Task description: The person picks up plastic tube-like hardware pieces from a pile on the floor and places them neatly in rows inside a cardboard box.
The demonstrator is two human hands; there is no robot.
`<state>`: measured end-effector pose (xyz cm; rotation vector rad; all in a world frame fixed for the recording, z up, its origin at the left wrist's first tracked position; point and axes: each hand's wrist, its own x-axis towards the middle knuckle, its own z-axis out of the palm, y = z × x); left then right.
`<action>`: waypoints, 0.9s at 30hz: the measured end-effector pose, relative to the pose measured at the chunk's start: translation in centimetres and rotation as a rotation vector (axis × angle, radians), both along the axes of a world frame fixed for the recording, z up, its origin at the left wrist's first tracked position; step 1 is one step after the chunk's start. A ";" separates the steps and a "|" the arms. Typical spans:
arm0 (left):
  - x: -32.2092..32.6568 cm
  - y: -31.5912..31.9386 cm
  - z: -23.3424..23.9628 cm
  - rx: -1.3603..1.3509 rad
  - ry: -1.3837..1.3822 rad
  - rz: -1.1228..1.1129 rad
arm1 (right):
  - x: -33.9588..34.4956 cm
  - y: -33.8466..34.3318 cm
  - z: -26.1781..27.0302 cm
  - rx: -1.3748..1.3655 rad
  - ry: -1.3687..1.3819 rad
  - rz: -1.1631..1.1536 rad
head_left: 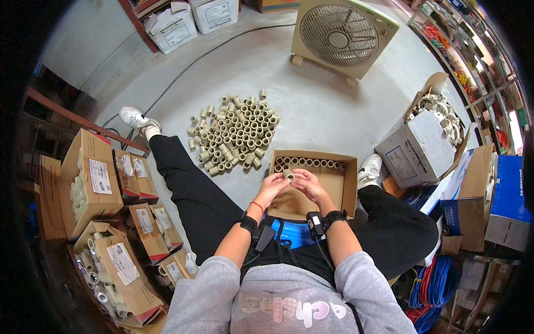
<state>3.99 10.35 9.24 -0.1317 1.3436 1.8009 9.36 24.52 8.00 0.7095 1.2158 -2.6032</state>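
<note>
A beige plastic pipe coupling point(288, 173) is held between the fingertips of my left hand point(271, 190) and my right hand point(308, 188), its bore turned towards me. Both hands are above an open cardboard box point(349, 188) standing between my legs. Along the box's far wall a row of similar couplings point(315, 162) stands on end, and another coupling point(278, 168) starts a second row at the left. Beyond the box, to the left, a loose heap of couplings point(235, 131) covers part of the grey floor, some upright and others on their sides.
A box fan point(340, 39) stands on the floor ahead. Cartons of fittings point(98, 179) line my left side. To the right are a carton of white plastic parts point(417, 150), loaded shelves point(471, 54) and coiled blue cable point(440, 284). A black cord point(196, 56) crosses the floor.
</note>
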 end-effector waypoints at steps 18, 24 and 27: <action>0.1 0.0 -0.3 0.007 0.395 -0.124 | 0.4 0.1 0.9 -0.106 -0.248 0.218; 0.1 0.1 -0.1 -0.018 0.431 -0.048 | 0.4 0.0 0.2 -0.047 -0.113 0.158; 0.1 -0.1 0.1 -0.052 0.258 0.034 | 0.1 -0.1 0.2 0.033 -0.045 0.090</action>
